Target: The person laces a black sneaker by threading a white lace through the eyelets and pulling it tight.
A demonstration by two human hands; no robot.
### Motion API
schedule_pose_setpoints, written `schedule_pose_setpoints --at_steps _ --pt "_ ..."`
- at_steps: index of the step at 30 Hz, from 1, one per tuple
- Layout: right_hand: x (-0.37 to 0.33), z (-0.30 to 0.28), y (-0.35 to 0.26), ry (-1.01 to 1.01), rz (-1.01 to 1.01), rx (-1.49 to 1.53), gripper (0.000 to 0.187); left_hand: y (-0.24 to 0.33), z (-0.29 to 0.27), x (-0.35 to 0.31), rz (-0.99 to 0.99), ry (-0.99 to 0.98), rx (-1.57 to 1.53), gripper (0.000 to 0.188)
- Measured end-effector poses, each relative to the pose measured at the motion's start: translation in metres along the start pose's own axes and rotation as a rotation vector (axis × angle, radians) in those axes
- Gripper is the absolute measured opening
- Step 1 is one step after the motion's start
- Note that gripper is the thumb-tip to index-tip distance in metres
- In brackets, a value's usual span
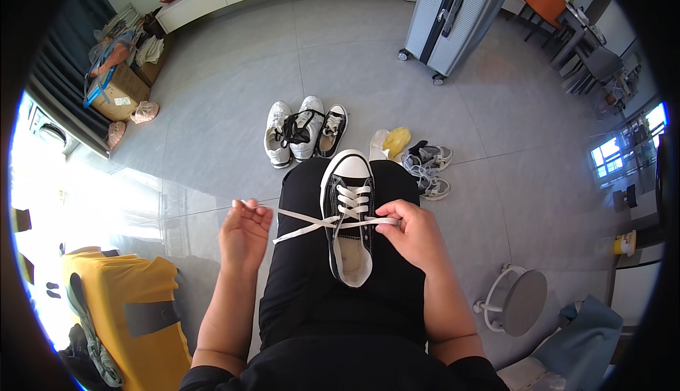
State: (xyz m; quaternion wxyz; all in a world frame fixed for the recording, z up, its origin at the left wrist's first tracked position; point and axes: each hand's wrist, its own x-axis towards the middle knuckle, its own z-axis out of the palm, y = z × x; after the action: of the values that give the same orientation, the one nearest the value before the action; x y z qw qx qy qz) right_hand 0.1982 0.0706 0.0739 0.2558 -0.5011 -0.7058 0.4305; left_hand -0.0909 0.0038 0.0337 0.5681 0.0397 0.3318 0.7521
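A black canvas sneaker (347,239) with a white toe cap rests on my black-trousered lap, its toe pointing away from me. White shoelaces (353,201) criss-cross up its front. To the right of the tongue, my right hand (414,231) pinches a lace between thumb and forefinger. Off to the left, my left hand (244,237) has its palm turned up and fingers curled at one stretched lace end; the fingertip contact is small and bright. A second lace tail (290,235) sticks out leftward, its tip apart from my left hand.
Beyond my knees stand white sneakers (278,136) and a small black sneaker (331,132). Grey sneakers (433,168) and a yellow item (397,141) lie to their right. A silver suitcase (453,23) stands farther off; a round stool (524,302) is at right, yellow cloth (127,292) at left.
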Motion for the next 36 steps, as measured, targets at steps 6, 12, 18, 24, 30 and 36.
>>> schedule_pose_setpoints --at_steps 6,12,18,24,30,36 --pt "0.003 -0.002 0.009 0.035 -0.048 -0.025 0.019 0.035 -0.016 0.013 0.145 0.207 -0.109 0.024" --pt "0.005 0.012 0.004 0.091 -0.088 -0.037 0.017 0.023 0.014 -0.008 0.127 0.175 0.2 0.015" --pt "0.004 0.015 0.004 0.147 -0.111 -0.13 0.025 -0.032 0.043 -0.03 0.336 -0.394 1.417 0.015" --pt "-0.001 0.021 0.016 0.335 -0.095 -0.152 0.025 -0.057 0.053 -0.026 0.519 -0.487 1.605 0.012" --pt "-0.001 0.03 0.03 0.345 -0.034 0.053 0.014 -0.057 0.045 -0.025 0.562 -0.45 1.629 0.007" --pt "0.002 0.034 0.031 0.257 0.127 0.418 0.01 -0.053 0.035 -0.032 0.686 -0.369 1.711 0.008"
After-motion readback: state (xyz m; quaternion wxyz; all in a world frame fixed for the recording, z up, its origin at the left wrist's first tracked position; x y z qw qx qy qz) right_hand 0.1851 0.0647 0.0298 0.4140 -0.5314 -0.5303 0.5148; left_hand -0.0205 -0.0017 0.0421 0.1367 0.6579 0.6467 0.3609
